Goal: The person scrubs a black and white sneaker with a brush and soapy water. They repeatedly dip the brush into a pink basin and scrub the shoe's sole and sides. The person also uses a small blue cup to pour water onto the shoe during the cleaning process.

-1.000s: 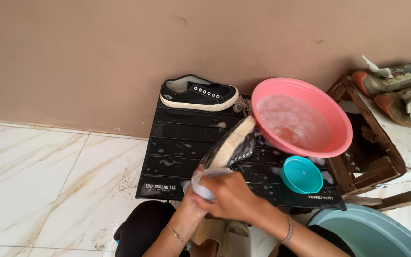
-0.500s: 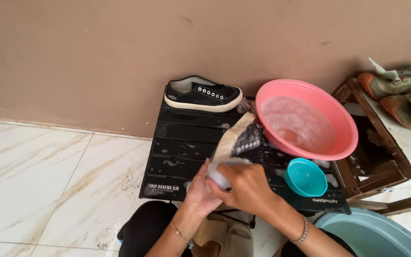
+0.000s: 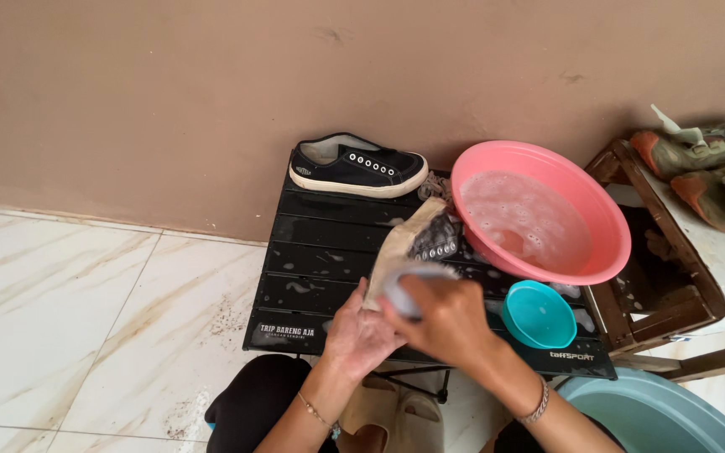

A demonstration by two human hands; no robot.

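A black sneaker with a tan sole [image 3: 417,239] lies on its side on a small black slatted table [image 3: 320,252], sole turned toward me and wet with suds. My left hand [image 3: 358,335] grips its heel end. My right hand [image 3: 442,319] is closed on a grey brush [image 3: 404,285], blurred, pressed against the sneaker's sole. A second black sneaker with a white sole [image 3: 354,166] stands upright at the table's far edge by the wall.
A pink basin of soapy water [image 3: 543,214] sits on the table's right side, a small teal bowl [image 3: 537,315] in front of it. A wooden stand [image 3: 673,252] with worn shoes [image 3: 706,159] is at the right. A blue-grey tub [image 3: 656,415] sits at lower right.
The view has shifted slightly. My right hand with the brush has moved along the sneaker's sole while my left hand stays on the heel.
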